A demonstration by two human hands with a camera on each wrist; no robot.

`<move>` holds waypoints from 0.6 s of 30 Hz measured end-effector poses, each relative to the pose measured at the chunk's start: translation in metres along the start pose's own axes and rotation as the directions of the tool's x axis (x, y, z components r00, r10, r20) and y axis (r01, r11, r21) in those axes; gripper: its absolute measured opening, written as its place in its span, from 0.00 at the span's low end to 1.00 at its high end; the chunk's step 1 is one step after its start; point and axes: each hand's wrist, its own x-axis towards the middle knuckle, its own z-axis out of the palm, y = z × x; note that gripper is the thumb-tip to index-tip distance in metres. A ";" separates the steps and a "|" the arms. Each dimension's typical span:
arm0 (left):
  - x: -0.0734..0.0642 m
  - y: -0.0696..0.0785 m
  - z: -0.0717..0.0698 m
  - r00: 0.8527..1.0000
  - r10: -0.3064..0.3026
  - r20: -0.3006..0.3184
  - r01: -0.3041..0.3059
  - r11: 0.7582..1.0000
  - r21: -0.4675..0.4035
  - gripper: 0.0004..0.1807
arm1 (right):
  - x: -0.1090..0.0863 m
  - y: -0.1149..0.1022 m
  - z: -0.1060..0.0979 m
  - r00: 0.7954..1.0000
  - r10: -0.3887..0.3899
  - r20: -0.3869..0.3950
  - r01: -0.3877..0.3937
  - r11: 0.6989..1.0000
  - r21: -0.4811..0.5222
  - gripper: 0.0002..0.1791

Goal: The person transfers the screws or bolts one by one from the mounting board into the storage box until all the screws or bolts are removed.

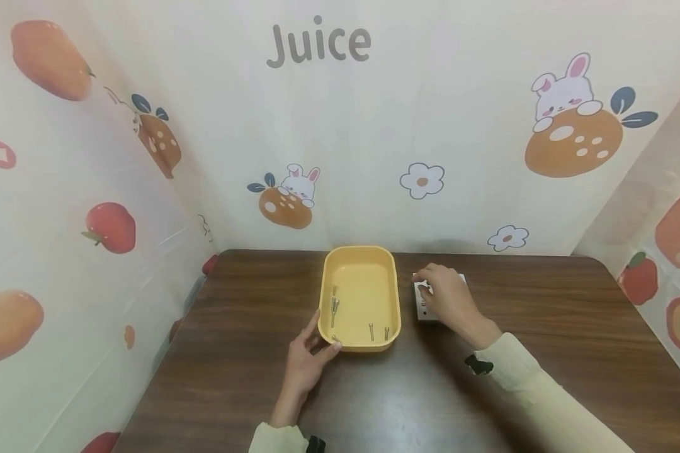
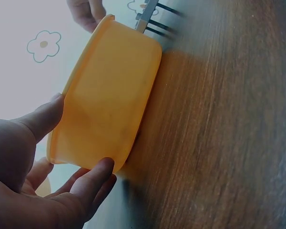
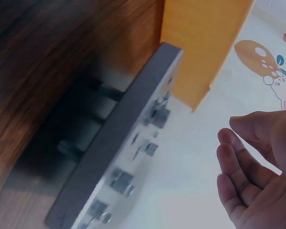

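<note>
A yellow plastic tray (image 1: 397,296) stands on the table with several metal screws (image 1: 334,308) lying along its left side and near end. My left hand (image 1: 304,365) grips its near left corner, thumb at the rim and fingers along the outer wall (image 2: 105,95). To the right of the tray is a small raised plate (image 1: 422,313), light on top with dark edges. Screw heads (image 3: 121,182) show on its top, and threaded shanks (image 3: 109,92) stick out underneath. My right hand (image 1: 450,299) hovers over the plate, fingers loosely bent, nothing visible between them.
The dark wood-grain table (image 1: 243,352) runs back to a printed curtain (image 1: 362,126) showing fruit, rabbits and flowers. More curtain hangs at the left (image 1: 119,327) and right sides. The tray and plate stand close together near the table's back edge.
</note>
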 end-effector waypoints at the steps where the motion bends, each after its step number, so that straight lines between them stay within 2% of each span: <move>1: 0.000 0.000 0.000 1.000 0.000 0.000 0.000 1.000 -0.002 0.48 | -0.001 0.001 0.000 1.000 0.001 0.000 -0.001 1.000 -0.005 0.09; 18: 0.002 -0.001 0.001 1.000 -0.007 0.000 0.007 1.000 -0.010 0.48 | -0.018 0.020 -0.009 0.999 0.022 0.035 -0.021 0.999 -0.035 0.09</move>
